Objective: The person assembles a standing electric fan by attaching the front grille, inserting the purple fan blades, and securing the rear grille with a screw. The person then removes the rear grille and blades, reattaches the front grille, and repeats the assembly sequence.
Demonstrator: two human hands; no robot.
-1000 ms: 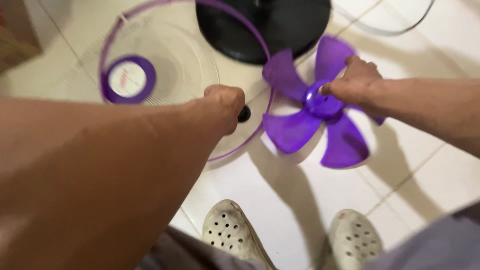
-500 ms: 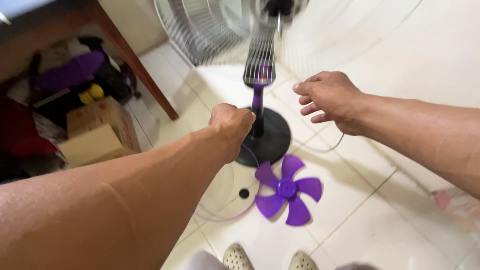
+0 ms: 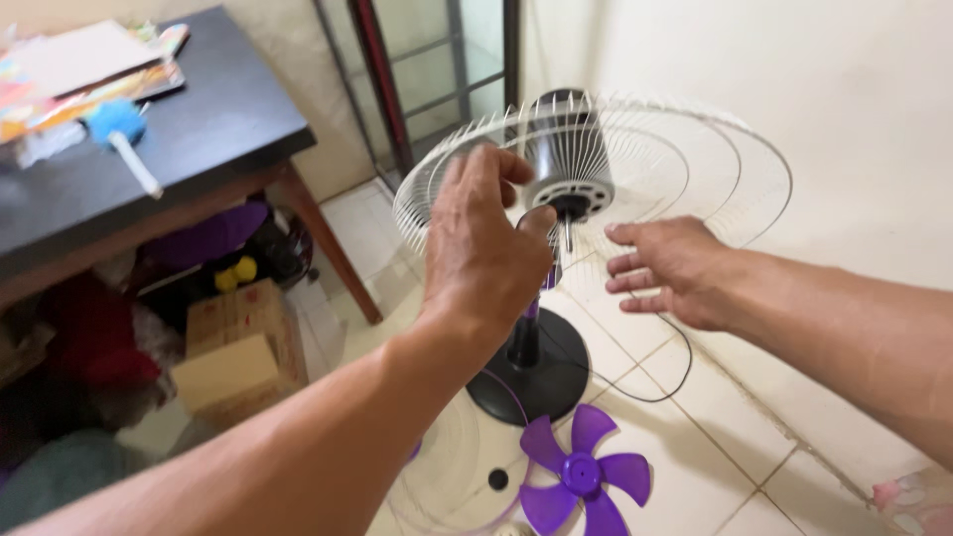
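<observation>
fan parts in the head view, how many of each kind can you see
rear wire guard: 1
motor with shaft: 1
black round base: 1
purple blade: 1
clear front guard on floor: 1
Total: 5

Your left hand (image 3: 486, 248) is right up against the motor shaft (image 3: 566, 230), with the white wire rear guard (image 3: 685, 149) fanning out behind it, so there's no way through that side. Your right hand (image 3: 667, 268) has open air in front of the guard, though the wall (image 3: 844, 99) sits close behind it. Down low the black fan base (image 3: 531, 382), purple blade (image 3: 586, 474) and clear front guard (image 3: 437, 486) crowd the tiles, and the dark table (image 3: 199, 139) with boxes (image 3: 233, 367) under it blocks your left.
</observation>
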